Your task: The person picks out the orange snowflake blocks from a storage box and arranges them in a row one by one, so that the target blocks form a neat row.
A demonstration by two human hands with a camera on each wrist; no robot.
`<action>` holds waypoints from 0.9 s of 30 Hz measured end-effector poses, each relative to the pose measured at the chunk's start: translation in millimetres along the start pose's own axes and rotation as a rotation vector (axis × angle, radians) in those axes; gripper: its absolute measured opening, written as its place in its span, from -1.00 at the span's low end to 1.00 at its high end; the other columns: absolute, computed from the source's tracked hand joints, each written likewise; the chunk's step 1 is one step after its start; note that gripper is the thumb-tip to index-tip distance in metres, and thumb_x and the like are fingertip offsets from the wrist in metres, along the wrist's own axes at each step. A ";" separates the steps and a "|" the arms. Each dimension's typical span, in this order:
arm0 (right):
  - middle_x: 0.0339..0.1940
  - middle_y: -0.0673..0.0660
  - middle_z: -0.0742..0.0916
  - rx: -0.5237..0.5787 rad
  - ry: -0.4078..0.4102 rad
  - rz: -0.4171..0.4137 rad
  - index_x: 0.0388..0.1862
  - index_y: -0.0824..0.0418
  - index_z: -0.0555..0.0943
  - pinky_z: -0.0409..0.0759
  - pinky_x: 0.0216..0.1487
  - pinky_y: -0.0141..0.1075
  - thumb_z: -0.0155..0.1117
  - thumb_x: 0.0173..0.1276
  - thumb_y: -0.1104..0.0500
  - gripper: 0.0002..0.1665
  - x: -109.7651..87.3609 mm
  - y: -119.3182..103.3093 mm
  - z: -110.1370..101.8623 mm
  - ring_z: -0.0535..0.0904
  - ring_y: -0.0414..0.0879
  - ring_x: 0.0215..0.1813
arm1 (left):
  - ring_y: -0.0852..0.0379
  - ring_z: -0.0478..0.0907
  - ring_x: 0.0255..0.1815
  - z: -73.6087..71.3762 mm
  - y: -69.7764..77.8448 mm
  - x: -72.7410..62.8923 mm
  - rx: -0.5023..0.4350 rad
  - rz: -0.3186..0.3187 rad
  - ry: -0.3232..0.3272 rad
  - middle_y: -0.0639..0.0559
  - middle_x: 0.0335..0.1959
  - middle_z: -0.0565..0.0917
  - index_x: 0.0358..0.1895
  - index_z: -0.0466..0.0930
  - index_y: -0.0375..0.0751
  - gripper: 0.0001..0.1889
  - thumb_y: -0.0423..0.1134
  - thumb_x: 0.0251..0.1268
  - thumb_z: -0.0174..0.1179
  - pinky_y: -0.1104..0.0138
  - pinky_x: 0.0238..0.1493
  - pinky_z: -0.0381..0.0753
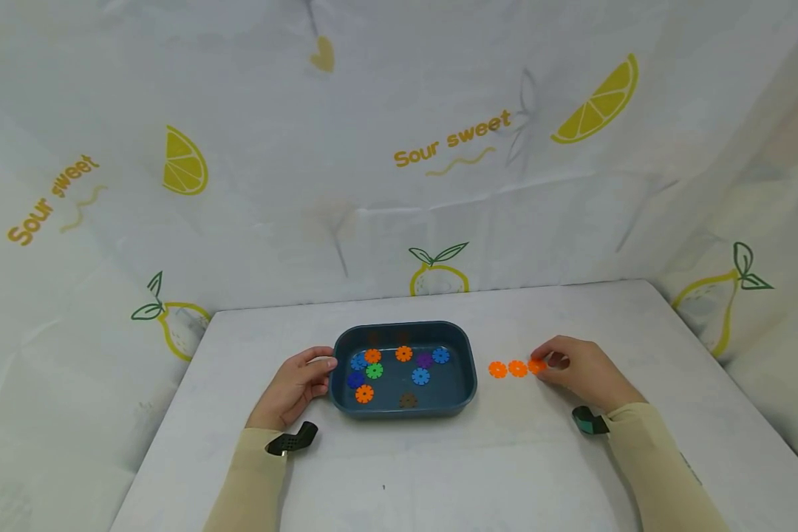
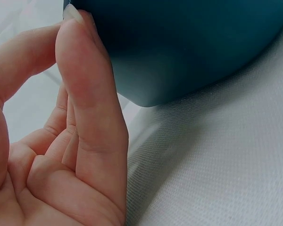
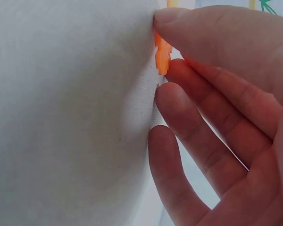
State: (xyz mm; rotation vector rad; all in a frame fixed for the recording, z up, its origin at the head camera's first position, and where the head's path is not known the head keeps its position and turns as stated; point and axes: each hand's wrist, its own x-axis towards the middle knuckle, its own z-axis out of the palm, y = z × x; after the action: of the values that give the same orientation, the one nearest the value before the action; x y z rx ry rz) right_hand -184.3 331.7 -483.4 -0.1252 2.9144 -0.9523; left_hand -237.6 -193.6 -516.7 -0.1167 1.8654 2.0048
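Note:
A dark blue plastic tray (image 1: 406,410) stands on the white table with several flower-shaped plastic discs in it. At its left end, my left hand (image 1: 301,384) grips the rim between thumb and index finger; the thumb (image 2: 87,70) shows close up in the left wrist view. To the right of the tray, two orange notched discs (image 1: 498,369) lie side by side. My right hand (image 1: 581,369) pinches a third orange disc (image 1: 536,366) at the right end of that row, down at the tabletop. Its other fingertips (image 3: 172,101) are at the cloth.
Inside the tray are orange discs (image 1: 364,394), blue ones (image 1: 421,376), a green one (image 1: 374,370), a purple one (image 1: 425,360) and a brown one (image 1: 408,400). A white sheet with lemon prints (image 1: 439,279) hangs behind the table. Both wrists wear dark straps.

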 end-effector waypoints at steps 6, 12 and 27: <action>-0.08 -0.02 0.75 0.000 -0.003 -0.009 0.03 -0.09 0.79 0.64 0.10 -0.08 0.54 0.42 0.10 -0.76 -0.5 -1.7 -0.7 0.62 -0.02 0.03 | 0.21 0.56 -0.42 0.5 0.6 -0.9 -0.001 0.001 0.001 0.11 -0.30 0.71 0.38 0.46 -0.29 -0.46 -0.14 0.51 0.40 0.45 -0.28 0.69; -0.07 -0.02 0.76 0.004 -0.008 0.004 0.04 -0.10 0.79 0.63 0.10 -0.08 0.54 0.42 0.07 -0.76 -0.5 -1.7 -1.4 0.63 -0.02 0.04 | 0.21 0.56 -0.43 1.1 0.6 0.0 -0.004 0.003 0.005 0.11 -0.30 0.71 0.37 0.47 -0.28 -0.48 -0.14 0.51 0.40 0.45 -0.29 0.69; 0.01 0.03 0.82 -0.007 -0.021 -0.128 0.14 0.06 0.78 0.74 0.12 0.02 0.50 0.47 0.04 -0.68 32.0 -68.2 -14.8 0.70 0.05 0.07 | 0.20 0.53 -0.43 1.5 -0.4 -0.2 -0.002 0.015 0.030 0.11 -0.33 0.68 0.36 0.52 -0.28 -0.47 -0.14 0.47 0.43 0.44 -0.30 0.67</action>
State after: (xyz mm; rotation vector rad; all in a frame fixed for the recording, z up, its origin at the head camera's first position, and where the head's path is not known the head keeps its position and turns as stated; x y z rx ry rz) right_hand -213.7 282.3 -432.5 -0.3231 2.9201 -0.9523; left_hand -237.0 -192.3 -516.9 -0.1346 1.8877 2.0256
